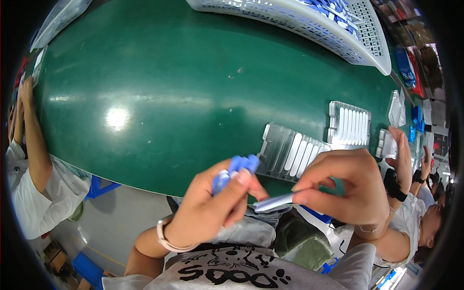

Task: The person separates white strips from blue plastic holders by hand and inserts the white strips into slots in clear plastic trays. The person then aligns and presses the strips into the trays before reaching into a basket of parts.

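My left hand (205, 205) is closed around several small blue-and-white sticks (243, 163), whose blue ends stick out past the thumb and fingers. Between thumb and fingertips, my right hand (350, 186) pinches one slim white-and-blue stick (274, 202). Its far end lies close by the left fingertips; whether they touch it I cannot tell. Just beyond my hands, a clear plastic tray (273, 151) on the green table (159, 96) holds several white sticks side by side, its left part bare. The right hand partly covers this tray.
A second clear tray (334, 122) with a row of white sticks stands farther right. A large white perforated basket (290, 23) of blue-and-white pieces fills the far right. Co-workers' arms reach in at the left (36, 130) and right (402, 157) edges.
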The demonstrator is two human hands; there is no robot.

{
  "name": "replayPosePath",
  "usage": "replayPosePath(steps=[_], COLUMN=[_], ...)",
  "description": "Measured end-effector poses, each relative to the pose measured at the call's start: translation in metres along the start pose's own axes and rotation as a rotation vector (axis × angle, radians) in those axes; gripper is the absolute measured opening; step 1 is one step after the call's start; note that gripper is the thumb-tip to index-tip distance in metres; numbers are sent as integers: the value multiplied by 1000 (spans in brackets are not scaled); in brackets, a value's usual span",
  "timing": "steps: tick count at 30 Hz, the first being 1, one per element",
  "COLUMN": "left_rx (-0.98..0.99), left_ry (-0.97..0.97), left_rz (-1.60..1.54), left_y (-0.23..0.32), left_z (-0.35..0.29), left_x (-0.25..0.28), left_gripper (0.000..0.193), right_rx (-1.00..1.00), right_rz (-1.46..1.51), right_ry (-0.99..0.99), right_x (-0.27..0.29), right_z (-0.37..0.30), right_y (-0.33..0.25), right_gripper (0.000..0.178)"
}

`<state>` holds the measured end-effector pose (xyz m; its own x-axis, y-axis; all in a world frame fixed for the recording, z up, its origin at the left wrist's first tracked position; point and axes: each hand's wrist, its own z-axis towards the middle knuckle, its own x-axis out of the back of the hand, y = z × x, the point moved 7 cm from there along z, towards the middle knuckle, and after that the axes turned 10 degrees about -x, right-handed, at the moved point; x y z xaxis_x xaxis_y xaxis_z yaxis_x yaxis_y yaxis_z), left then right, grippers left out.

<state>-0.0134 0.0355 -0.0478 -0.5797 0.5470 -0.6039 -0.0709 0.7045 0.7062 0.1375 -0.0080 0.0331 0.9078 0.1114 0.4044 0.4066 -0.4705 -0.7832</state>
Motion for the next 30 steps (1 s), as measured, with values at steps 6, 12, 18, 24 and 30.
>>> replayPosePath(steps=[6,12,18,24,30], left_rx=[343,308,90,26,64], left_ry=[-272,-410,-183,-222,-243], left_rz=[-98,-40,189,135,220], left_y=[1,4,13,6,12], left_z=[-2,-8,-2,1,-2], left_x=[-17,-26,-12,-11,-16], left_gripper=[26,24,27,25,24], right_rx=[943,1153,531,202,139], right_rz=[-579,-725,-314,316,271], right_ry=[289,420,471,109,148], right_x=[-14,-24,13,-14,-18], right_z=[-39,-44,-8,-1,-6], right_y=[-38,-33,1,16,17], right_gripper=[20,13,28,24,23])
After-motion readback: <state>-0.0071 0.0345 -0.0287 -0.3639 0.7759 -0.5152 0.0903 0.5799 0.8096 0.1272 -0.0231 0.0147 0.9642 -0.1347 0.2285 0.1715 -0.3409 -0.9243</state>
